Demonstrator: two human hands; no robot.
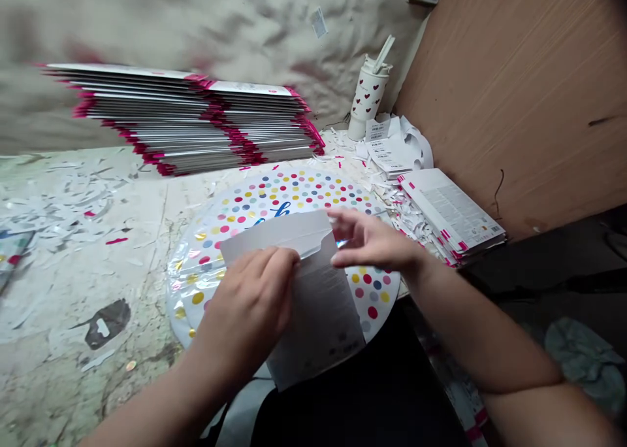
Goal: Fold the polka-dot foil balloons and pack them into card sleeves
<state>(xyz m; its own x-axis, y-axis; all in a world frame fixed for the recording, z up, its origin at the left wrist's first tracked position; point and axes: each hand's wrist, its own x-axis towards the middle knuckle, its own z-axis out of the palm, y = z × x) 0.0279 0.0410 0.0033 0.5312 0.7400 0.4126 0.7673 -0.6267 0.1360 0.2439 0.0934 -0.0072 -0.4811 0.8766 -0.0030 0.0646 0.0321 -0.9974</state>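
Observation:
A grey-white paper envelope (323, 316) with a raised flap lies tilted over a round white foil balloon (372, 280), which carries coloured dots and blue lettering. Small print shows faintly near the envelope's lower end. My left hand (255, 290) is closed at the envelope's left side, just below the flap, its fingertips hidden from me. At the right end of the flap is my right hand (367, 241), thumb and fingers apart and slightly blurred, close to the envelope's edge. Whether it touches the paper is hard to make out.
Stacked pink-edged envelopes (196, 120) lean at the back. A white tumbler with hearts (368, 97) stands behind labels (392, 149). More printed envelopes (450, 208) lie right, by a brown board (529, 94). Paper scraps (73, 198) litter the table's left.

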